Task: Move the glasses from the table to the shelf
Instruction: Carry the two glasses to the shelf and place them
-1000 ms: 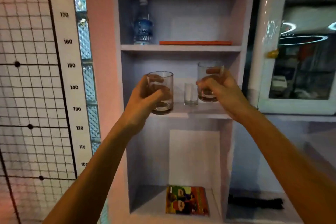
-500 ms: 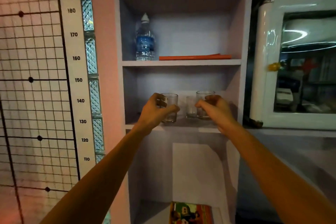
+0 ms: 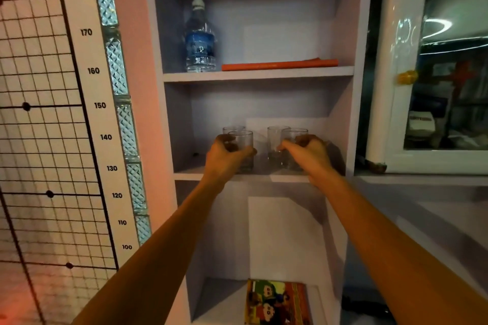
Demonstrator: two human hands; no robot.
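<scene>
Inside the middle compartment of the pale shelf unit [image 3: 237, 177], my left hand [image 3: 224, 153] is wrapped around a clear tumbler [image 3: 241, 144] that rests on or just above the board. My right hand [image 3: 306, 153] grips a second clear tumbler [image 3: 294, 145] at the right side of the same compartment. A taller narrow glass [image 3: 274, 145] stands between them, further back. Behind the left tumbler the rim of another glass [image 3: 232, 129] shows. The table is out of view.
The upper compartment holds a water bottle [image 3: 199, 37] and a flat orange object [image 3: 280, 64]. A colourful book [image 3: 277, 301] lies in the bottom compartment. A white glass-door cabinet [image 3: 433, 74] stands to the right, a height chart [image 3: 92, 105] and wire grid to the left.
Both hands have carried their tumblers from in front of the shelf down and deeper into the middle compartment. The camera view has shifted closer.
</scene>
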